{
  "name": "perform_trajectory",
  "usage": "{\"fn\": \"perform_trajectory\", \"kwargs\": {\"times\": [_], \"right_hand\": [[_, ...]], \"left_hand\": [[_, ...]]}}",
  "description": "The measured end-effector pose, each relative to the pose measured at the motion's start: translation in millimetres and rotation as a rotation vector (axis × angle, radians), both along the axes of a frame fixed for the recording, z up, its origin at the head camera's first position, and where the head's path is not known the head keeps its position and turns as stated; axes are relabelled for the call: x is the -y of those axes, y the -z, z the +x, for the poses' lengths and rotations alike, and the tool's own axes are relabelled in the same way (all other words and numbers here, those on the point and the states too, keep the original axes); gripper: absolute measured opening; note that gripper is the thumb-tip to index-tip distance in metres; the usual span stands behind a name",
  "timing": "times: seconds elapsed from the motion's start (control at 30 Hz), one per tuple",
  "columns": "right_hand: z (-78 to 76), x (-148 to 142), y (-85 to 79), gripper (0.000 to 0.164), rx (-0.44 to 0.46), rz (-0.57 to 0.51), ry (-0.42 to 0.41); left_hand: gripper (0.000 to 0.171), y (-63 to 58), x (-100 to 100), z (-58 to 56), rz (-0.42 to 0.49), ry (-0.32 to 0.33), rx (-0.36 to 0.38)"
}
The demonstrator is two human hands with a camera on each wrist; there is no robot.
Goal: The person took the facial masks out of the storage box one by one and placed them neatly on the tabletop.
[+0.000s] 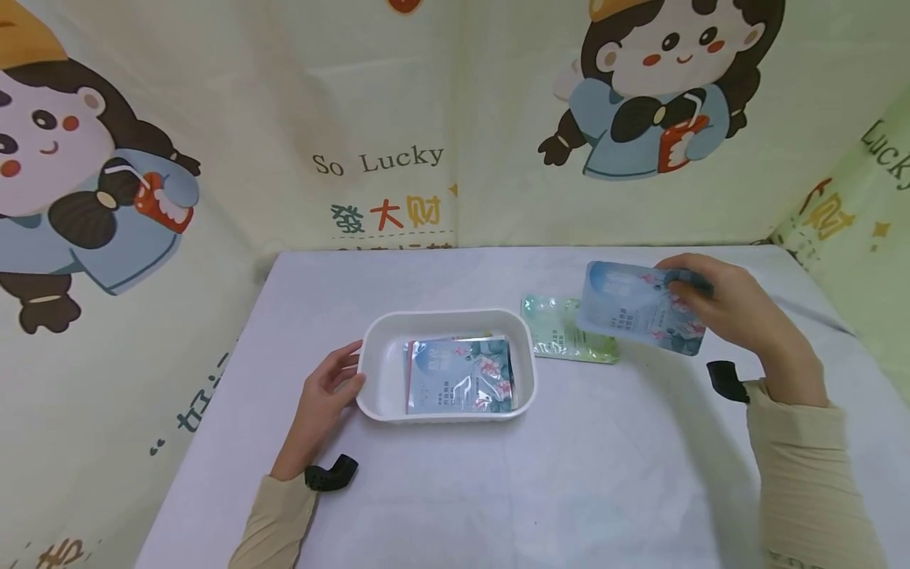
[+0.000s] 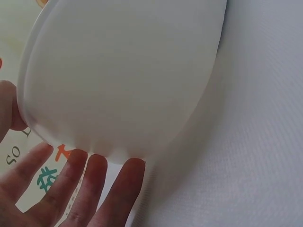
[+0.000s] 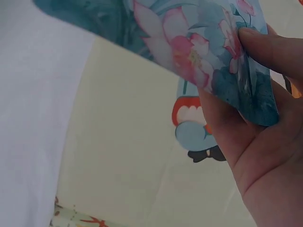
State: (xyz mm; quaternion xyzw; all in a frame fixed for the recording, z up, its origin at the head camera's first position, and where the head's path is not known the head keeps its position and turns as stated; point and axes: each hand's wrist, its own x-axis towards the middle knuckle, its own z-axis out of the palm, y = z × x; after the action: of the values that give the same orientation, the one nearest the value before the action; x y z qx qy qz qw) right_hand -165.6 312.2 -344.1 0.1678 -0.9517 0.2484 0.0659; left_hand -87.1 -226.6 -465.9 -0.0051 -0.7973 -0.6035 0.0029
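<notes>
white oblong plastic tray (image 1: 384,387): left hand (image 1: 327,397) spread against nine o'clock; right hand (image 1: 734,308), three o'clock, pinching flat blue packet (image 1: 629,304).

The right hand (image 3: 270,156) pinches a flat blue packet (image 3: 161,42), printed with pink flowers (image 3: 189,54), near one end – thumb (image 3: 274,51) on the printed face, fingers (image 3: 220,116) behind – and beyond it a white surface (image 3: 28,118) shows at left beside a cream cloth (image 3: 123,137) bearing a blue-and-red figure (image 3: 190,130) partly hidden by the hand.

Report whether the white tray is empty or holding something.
Not empty: a blue floral packet lies inside the white tray.
</notes>
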Motion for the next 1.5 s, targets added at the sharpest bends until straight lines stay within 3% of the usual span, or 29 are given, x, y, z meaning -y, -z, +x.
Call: {"fn": "perform_trajectory", "kwargs": {"times": [0.33,0.63,1.0,1.3,1.5], "right_hand": [[-8.9,-22,4.9,0.035,0.103,0.090,0.009],[-19.1,-34,8.9,0.037,0.338,0.152,0.014],[-36.9,-45,20.6,0.037,0.465,0.184,0.026],[-46.9,-57,47.9,0.034,0.401,0.175,-0.004],[-52.9,-61,63.8,0.034,0.419,0.172,-0.019]], "left_hand": [[0.053,-0.9,4,-2.5,0.025,0.010,0.005],[0.053,-2.5,1,-4.8,0.046,0.021,0.019],[0.053,-7.8,2,-6.3,0.053,0.013,0.032],[0.052,-1.9,4,-7.8,0.053,0.031,0.012],[0.052,-0.1,5,-6.4,0.046,0.027,0.011]]}}
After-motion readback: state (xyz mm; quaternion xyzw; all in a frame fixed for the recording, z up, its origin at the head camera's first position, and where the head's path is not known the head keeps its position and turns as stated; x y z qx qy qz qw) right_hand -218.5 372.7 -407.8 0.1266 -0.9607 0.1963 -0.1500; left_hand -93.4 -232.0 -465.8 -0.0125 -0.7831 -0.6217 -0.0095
